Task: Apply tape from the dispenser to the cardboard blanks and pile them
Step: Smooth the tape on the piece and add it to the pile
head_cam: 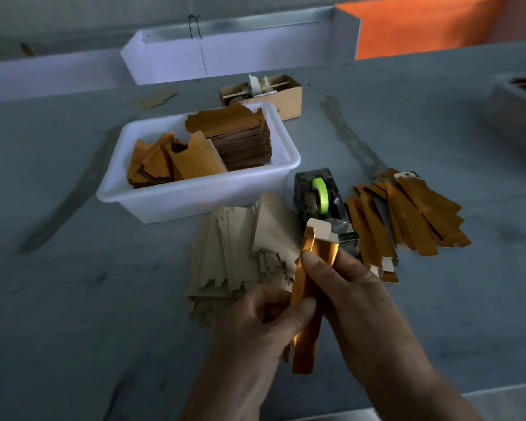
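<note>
I pinch a folded gold-foil cardboard blank [308,287] in both hands, left hand [264,323] low, right hand [349,287] high, beside the clear tape dispenser [322,205].

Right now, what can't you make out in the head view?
- Folded blank: its middle is hidden by the left hand and right hand; tape on it not discernible.
- Tape dispenser: cutter end hidden behind the blank's top flap.
- Small cardboard box behind the white tub: contents blurred, too small.
- Grey tray: cut off by the right edge.
</note>
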A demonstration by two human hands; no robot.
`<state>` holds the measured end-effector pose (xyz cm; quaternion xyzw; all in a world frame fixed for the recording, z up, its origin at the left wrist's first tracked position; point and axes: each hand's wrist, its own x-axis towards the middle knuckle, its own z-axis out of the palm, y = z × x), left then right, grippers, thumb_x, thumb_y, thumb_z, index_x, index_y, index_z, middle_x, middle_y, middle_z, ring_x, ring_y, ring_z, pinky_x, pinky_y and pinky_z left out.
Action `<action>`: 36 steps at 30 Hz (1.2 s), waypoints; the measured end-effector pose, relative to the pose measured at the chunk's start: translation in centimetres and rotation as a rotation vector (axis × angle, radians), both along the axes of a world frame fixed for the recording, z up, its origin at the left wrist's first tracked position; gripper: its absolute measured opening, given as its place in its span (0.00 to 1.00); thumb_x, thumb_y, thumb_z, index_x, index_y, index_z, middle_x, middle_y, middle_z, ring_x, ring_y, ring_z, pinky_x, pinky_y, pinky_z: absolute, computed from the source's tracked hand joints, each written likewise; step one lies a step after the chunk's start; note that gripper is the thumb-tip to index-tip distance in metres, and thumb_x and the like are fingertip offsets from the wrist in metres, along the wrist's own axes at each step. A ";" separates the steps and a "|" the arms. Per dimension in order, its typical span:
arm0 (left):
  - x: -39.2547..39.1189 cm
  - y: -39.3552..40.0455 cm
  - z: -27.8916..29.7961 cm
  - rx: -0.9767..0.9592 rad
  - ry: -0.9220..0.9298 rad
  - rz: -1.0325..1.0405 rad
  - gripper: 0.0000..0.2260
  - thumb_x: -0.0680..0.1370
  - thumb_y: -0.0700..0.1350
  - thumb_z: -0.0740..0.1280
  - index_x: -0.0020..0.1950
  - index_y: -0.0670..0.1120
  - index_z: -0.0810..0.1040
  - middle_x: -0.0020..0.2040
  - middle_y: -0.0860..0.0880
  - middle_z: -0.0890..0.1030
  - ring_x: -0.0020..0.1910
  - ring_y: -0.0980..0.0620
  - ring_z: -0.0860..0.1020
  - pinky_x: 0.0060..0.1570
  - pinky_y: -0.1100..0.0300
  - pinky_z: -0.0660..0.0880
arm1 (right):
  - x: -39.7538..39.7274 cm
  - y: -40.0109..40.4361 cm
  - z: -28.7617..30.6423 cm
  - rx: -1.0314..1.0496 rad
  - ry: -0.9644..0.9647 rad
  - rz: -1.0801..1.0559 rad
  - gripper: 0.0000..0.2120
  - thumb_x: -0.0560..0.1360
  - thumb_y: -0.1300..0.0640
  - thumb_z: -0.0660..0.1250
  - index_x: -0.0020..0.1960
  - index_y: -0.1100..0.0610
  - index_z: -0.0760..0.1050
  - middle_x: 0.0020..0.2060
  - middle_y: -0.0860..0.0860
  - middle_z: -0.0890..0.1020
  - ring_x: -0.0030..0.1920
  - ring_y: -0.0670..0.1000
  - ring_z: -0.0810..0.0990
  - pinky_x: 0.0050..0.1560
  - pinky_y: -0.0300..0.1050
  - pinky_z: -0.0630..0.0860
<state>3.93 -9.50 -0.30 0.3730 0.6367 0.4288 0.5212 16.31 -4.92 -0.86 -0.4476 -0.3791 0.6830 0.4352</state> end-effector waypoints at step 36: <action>2.9 4.9 -0.9 0.053 -0.159 0.180 0.09 0.78 0.44 0.67 0.38 0.47 0.78 0.38 0.41 0.78 0.38 0.44 0.76 0.40 0.53 0.72 | 2.8 7.1 -0.2 0.256 -0.774 -0.095 0.08 0.74 0.56 0.69 0.37 0.49 0.77 0.34 0.49 0.81 0.37 0.48 0.80 0.33 0.38 0.72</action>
